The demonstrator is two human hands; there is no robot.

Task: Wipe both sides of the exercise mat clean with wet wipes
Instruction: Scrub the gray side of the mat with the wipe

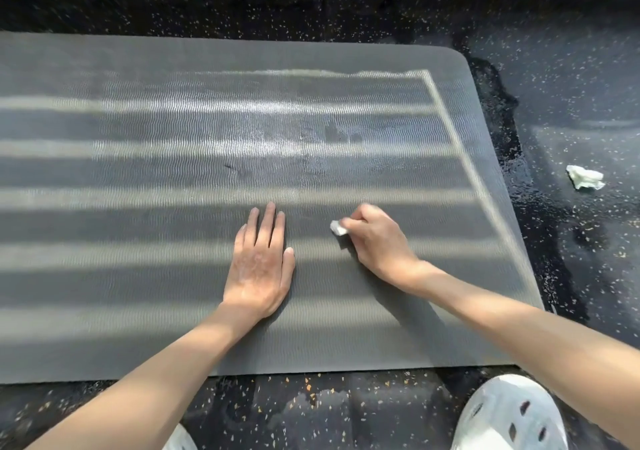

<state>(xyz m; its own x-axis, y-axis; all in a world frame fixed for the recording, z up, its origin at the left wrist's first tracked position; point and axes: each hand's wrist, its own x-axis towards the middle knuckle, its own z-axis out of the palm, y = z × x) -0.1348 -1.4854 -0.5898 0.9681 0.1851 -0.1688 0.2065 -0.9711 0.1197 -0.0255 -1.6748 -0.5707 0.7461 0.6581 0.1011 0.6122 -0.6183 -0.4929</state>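
A dark grey ribbed exercise mat [138, 179] lies flat on the floor, crossed by bands of sunlight. My left hand [261, 264] rests flat on it with straight fingers, near the middle. Just to the right, my right hand [375, 241] grips a small white wet wipe [338, 228] and holds it against the mat's surface. Most of the wipe is hidden inside the fingers.
A crumpled white wipe [585, 177] lies on the black speckled floor [571, 85] right of the mat. Wet patches darken the floor along the mat's right edge. My white perforated shoe [512, 415] stands at the bottom right, close to the mat's near edge.
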